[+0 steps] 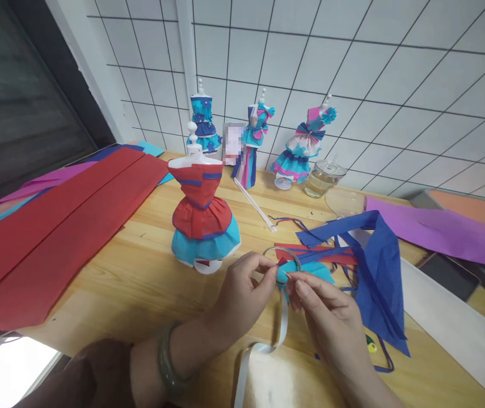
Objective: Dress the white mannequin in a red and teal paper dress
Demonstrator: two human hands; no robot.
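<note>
A mini dress form [202, 209] in a red top with blue trim and a light-blue skirt stands upright on the table. Right of it, my left hand [246, 289] pinches a small red-and-blue paper piece [282, 262]. My right hand [331, 311] has thumb and forefinger closed close by, at a thin pale bit too small to make out. Behind my fingertips is a thin tape roll [294, 254], partly hidden. From below it a pale strip of tape [283, 320] curls down toward the near edge. Light-blue paper [319, 273] lies behind my right fingers.
Three more dressed forms [297, 147] stand along the tiled wall, with a cup of liquid [324, 178] nearby. Red paper sheets [80, 215] cover the left. Blue paper [380, 277], red strips [344, 255], a purple sheet [438, 229] and a phone [448, 276] lie right.
</note>
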